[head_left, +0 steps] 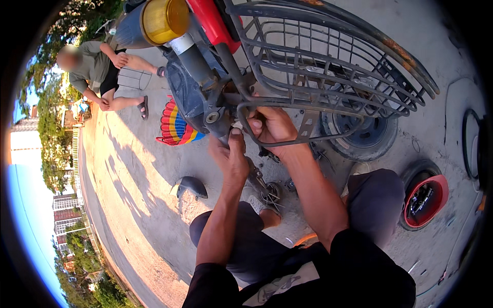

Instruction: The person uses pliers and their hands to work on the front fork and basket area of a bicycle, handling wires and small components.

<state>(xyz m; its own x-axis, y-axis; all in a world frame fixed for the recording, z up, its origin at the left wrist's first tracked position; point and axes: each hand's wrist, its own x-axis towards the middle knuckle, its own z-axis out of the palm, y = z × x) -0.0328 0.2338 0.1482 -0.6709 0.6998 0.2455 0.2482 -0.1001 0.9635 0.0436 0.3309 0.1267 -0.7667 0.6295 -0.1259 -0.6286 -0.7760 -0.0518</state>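
My left hand is closed, its thumb pressed up against the underside of a dark metal tube with a round boss on a two-wheeler's front end. To its right my right hand is closed too, fingers curled behind the bar of a black wire basket. Between the two thumbs shows a small pale piece; what either hand grips is mostly hidden. Above them are an amber lamp and a red body panel. Below my left hand a dark, rod-like part slants toward the ground.
A wheel with a tyre lies under the basket, and a red-rimmed round part rests near my right knee. A striped bag and a dark curved shell are on the concrete. At the upper left a person sits.
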